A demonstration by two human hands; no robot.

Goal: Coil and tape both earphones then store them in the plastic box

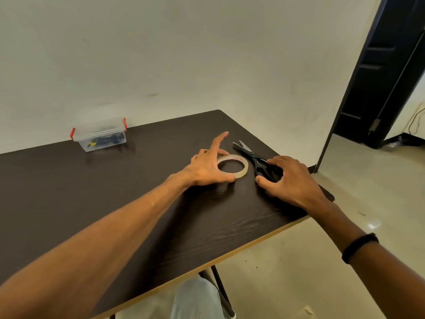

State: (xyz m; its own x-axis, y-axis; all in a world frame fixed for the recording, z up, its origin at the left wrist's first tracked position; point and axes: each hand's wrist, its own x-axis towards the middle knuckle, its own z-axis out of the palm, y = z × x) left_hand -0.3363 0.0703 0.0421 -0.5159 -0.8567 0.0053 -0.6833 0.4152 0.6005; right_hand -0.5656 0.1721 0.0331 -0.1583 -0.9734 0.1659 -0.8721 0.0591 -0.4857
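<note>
The clear plastic box with red latches (99, 135) stands closed at the far left of the dark wooden table (92, 192), well apart from both hands, and dark things that seem to be the coiled earphones (104, 142) lie inside it. The left hand (207, 168) rests with loose, spread fingers on the near edge of the flat ring of transparent tape (232, 166), while the right hand (291, 180) curls over the handles of the black scissors (253, 156), although it is not sure that it really grips them. The box looks light and a little slippery, so it is probably best taken by its two short sides under the lid, and the thin, soft cables should be lifted by the taped bundle.
</note>
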